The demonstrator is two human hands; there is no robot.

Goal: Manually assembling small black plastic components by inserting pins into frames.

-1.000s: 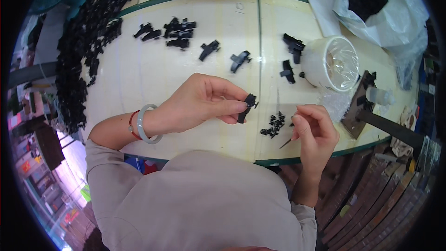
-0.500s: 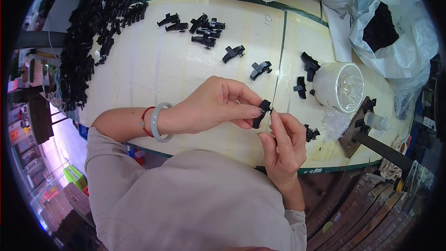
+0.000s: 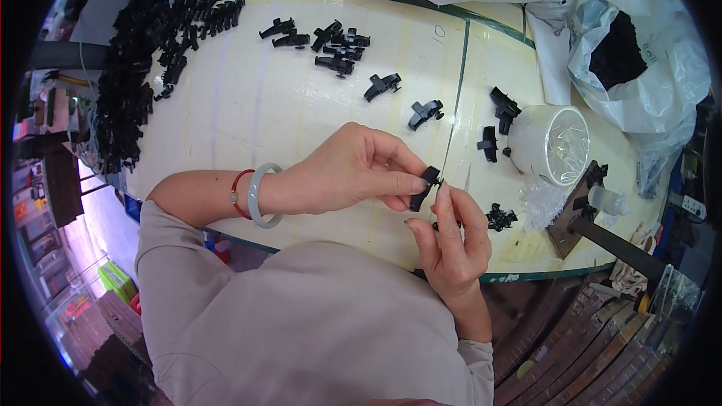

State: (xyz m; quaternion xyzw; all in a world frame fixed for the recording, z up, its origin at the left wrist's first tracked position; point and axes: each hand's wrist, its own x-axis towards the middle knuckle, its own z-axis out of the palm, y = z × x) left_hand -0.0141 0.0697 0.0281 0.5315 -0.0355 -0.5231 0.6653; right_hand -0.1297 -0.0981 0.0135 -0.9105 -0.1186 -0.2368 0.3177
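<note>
My left hand [image 3: 357,169] pinches a small black plastic part [image 3: 425,189] between thumb and fingers, above the near side of the table. Something small and thin sticks out of the part on its right. Against or very close to that end is the index fingertip of my right hand [image 3: 456,248]; its thumb stands apart from the index finger and the other fingers are bent. A dark bit shows beside the right thumb, partly hidden. Several finished-looking black parts [image 3: 426,114] lie singly and in a cluster [image 3: 337,49] beyond my hands. Right of my right hand sits a small heap of tiny black pieces [image 3: 501,217].
A large pile of black parts [image 3: 124,105] covers the table's left side. To the right stand a white round tub [image 3: 530,143] with clear film, crumpled clear plastic [image 3: 543,199] and a brown plate fixture with a dark bar [image 3: 624,244]. White bags [image 3: 647,98] lie behind.
My right thumb has moved a little away from the index finger, uncovering more of the tiny-piece heap. The left hand keeps its hold on the part. The whole view has shifted slightly.
</note>
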